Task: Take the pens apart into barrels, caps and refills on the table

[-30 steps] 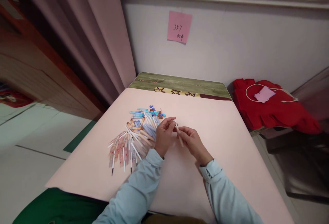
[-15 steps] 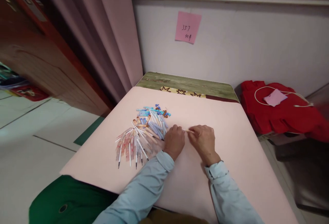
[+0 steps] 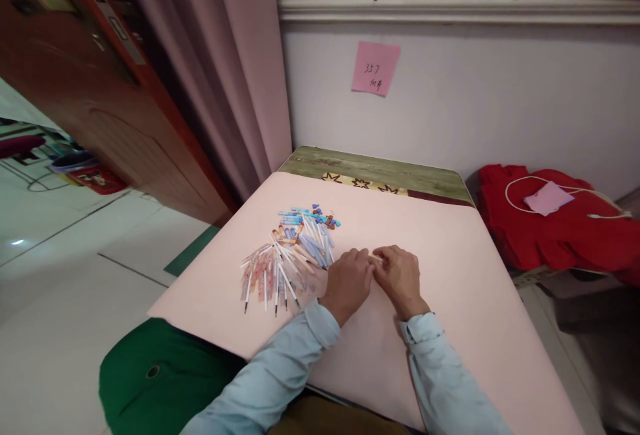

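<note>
My left hand [image 3: 348,282] and my right hand [image 3: 399,277] meet above the pink-covered tabletop, both closed with the fingertips pinched. Between them runs a thin pale pen part [image 3: 376,258], mostly covered by the fingers, so its exact kind does not show. Just left of my left hand spreads a pile of pen parts. It has white refills [image 3: 277,288] with dark tips, clear pinkish barrels [image 3: 256,274] and pale blue barrels [image 3: 314,248]. Behind these lie bright blue pen pieces [image 3: 295,217] and small blue and brown caps [image 3: 330,222].
A pink note [image 3: 376,68] is stuck on the wall behind. To the right, a red cloth [image 3: 505,235] carries a white cable and a pink paper [image 3: 549,198]. A green stool cover [image 3: 165,382] stands by the table's left corner; a wooden door [image 3: 130,128] is beyond.
My hands have drawn together, so less of the pale pen part shows between them. My left hand has shifted right, away from the pile. The camera has turned slightly left.
</note>
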Action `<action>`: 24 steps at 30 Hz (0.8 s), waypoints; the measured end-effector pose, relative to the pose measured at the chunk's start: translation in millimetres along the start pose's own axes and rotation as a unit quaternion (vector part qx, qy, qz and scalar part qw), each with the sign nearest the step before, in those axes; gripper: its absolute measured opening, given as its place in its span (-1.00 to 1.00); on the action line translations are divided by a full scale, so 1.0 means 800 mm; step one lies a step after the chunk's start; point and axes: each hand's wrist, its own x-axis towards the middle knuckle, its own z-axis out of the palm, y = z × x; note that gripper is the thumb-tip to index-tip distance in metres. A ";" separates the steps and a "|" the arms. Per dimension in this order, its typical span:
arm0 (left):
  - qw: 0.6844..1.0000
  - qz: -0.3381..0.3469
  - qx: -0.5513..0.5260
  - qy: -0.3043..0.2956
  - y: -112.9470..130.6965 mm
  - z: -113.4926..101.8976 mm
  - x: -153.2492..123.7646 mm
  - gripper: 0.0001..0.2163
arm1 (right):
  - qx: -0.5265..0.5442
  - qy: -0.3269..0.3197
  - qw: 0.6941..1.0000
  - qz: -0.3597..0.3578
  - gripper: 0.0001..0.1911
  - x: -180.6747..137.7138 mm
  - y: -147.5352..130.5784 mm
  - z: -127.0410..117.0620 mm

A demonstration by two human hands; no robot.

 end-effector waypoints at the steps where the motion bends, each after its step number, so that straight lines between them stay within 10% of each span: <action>1: 1.000 0.008 -0.025 0.009 -0.001 -0.009 -0.006 -0.76 | 0.008 0.007 1.000 0.002 -0.78 -0.001 0.000 0.001; 5: 0.991 -0.008 -0.110 0.069 -0.030 -0.045 -0.026 -0.82 | 0.052 0.045 0.997 0.031 -0.72 -0.002 0.002 0.005; 14: 0.928 -0.246 -0.092 0.263 -0.195 -0.105 -0.047 -0.85 | 0.069 0.089 0.992 0.064 -0.70 0.002 0.004 0.013; 24: 0.961 -0.268 0.018 0.071 -0.189 -0.078 0.033 -0.84 | 0.059 0.121 0.990 0.047 -0.68 0.000 0.005 0.022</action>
